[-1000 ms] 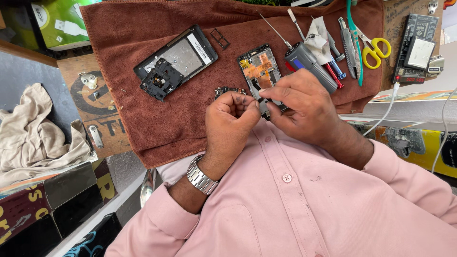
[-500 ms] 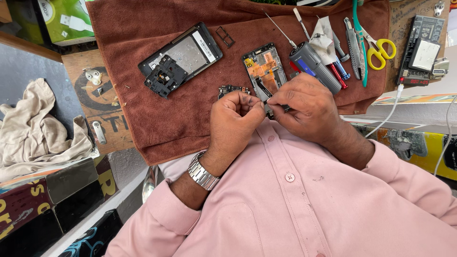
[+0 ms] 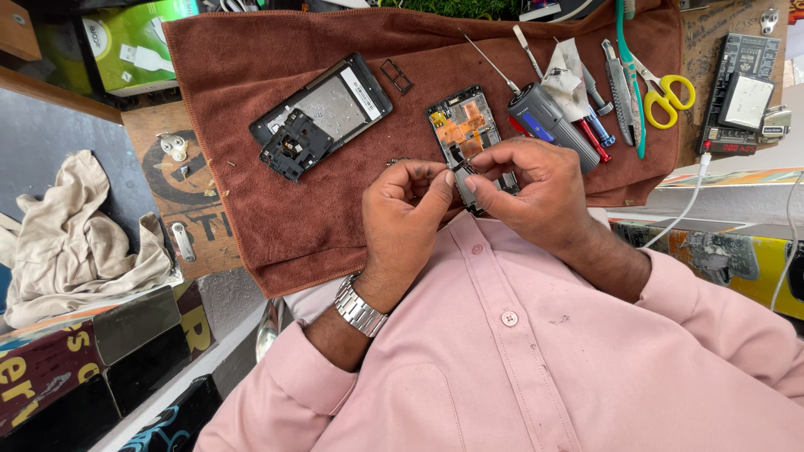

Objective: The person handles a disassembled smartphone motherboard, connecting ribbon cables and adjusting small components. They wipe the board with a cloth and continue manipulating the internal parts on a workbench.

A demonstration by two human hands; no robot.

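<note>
Head view: left hand (image 3: 406,213) and right hand (image 3: 528,188), both pinched onto a small dark part (image 3: 466,186) held between them above the brown towel (image 3: 276,218). Just beyond: opened phone (image 3: 461,127). Farther left: phone frame (image 3: 322,113). Right: yellow scissors (image 3: 666,96).

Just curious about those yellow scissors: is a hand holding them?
No, the yellow scissors lie untouched on the brown towel, away from both hands.
</note>
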